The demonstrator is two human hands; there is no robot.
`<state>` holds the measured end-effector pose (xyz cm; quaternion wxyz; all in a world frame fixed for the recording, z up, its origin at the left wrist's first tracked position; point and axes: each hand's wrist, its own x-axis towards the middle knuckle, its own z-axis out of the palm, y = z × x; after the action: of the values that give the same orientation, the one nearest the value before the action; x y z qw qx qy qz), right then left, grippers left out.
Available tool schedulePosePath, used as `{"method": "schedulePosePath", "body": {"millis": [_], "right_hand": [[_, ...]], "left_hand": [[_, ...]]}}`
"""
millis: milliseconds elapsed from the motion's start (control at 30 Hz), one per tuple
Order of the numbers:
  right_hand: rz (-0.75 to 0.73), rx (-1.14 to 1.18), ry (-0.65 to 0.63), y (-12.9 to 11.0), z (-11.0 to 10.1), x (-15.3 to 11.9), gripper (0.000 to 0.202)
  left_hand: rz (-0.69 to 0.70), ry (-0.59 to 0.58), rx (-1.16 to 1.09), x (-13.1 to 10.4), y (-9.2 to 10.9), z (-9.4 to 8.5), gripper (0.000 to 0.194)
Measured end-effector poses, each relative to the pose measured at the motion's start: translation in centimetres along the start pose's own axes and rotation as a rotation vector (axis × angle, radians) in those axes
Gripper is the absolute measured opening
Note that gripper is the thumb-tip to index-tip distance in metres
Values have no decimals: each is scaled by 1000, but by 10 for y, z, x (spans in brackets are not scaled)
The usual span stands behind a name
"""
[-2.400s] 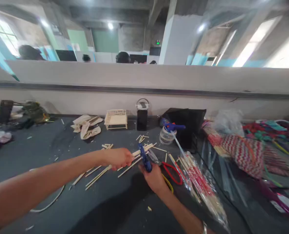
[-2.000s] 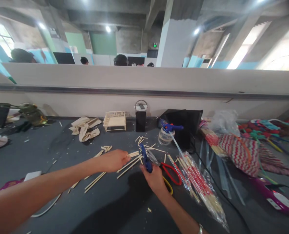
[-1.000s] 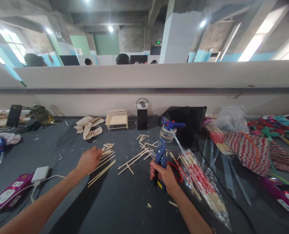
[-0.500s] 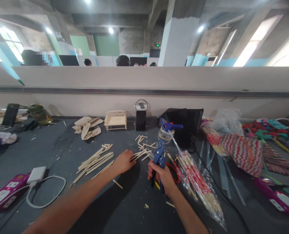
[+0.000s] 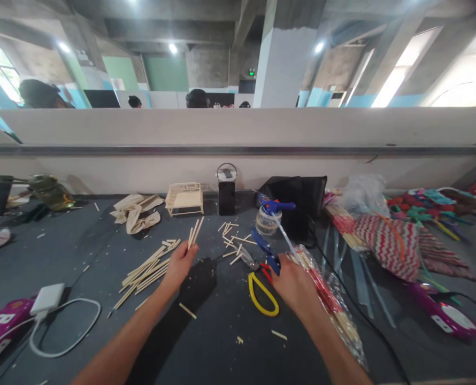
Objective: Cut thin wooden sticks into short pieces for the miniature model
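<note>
Loose sticks (image 5: 152, 270) lie on the counter (image 5: 206, 347) at the left hand's (image 5: 181, 264) nine o'clock; its fingers pinch short sticks (image 5: 195, 233) (tips toward one). The blue cutter (image 5: 265, 248) points toward ten, held in the right hand's (image 5: 296, 280) fingers.

Sticks (image 5: 196, 232) now near-upright (left hand (image 5: 181, 262))

The phone (image 5: 227, 199) had a smooth, dark face. In front of it, the thin sticks (image 5: 195, 233) looked like matt, bare wood; to its right were crinkled, glossy clear plastic (image 5: 365, 195) and rough, knitted-looking zigzag cloth (image 5: 388, 245).
</note>
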<state>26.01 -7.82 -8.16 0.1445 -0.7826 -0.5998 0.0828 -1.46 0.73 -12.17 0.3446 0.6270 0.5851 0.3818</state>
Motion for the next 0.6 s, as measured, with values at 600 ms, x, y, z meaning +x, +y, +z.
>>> {"method": "schedulePosePath", "body": {"millis": [600], "right_hand": [[-121, -136, 127, -7, -6, 10, 22]], "left_hand": [[-64, -106, -322, -39, 48, 10, 29]]}}
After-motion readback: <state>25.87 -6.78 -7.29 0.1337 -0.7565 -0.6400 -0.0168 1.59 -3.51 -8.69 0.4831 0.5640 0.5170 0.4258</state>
